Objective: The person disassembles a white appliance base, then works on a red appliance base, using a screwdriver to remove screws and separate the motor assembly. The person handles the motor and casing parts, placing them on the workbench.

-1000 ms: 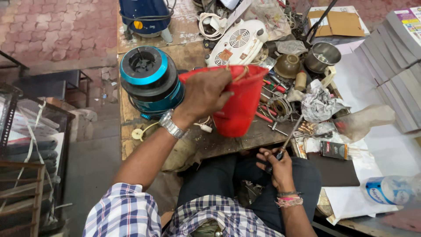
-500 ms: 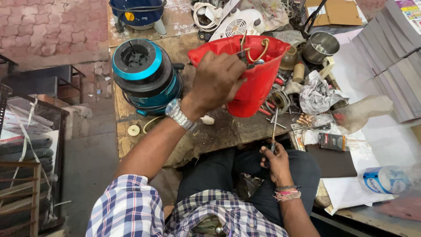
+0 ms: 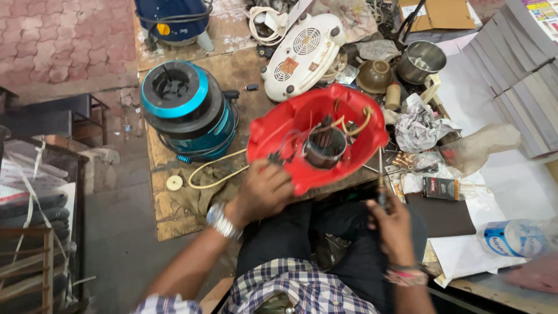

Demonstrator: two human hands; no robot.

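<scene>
Soft, even daylight fills the scene, with no single strong source showing. Shadows are faint and short; the darkest patch lies under the workbench edge, over the lap. The red casing point(image 3: 317, 136) looks vividly saturated, and a mild sheen sits on the steel cup point(image 3: 422, 60) and on the white paper at the right (nearly washed out there). The centre is fairly sharp. The plastic bottle point(image 3: 514, 237) at the right edge is smeared and soft, and lines bend toward the corners from the wide lens.
</scene>
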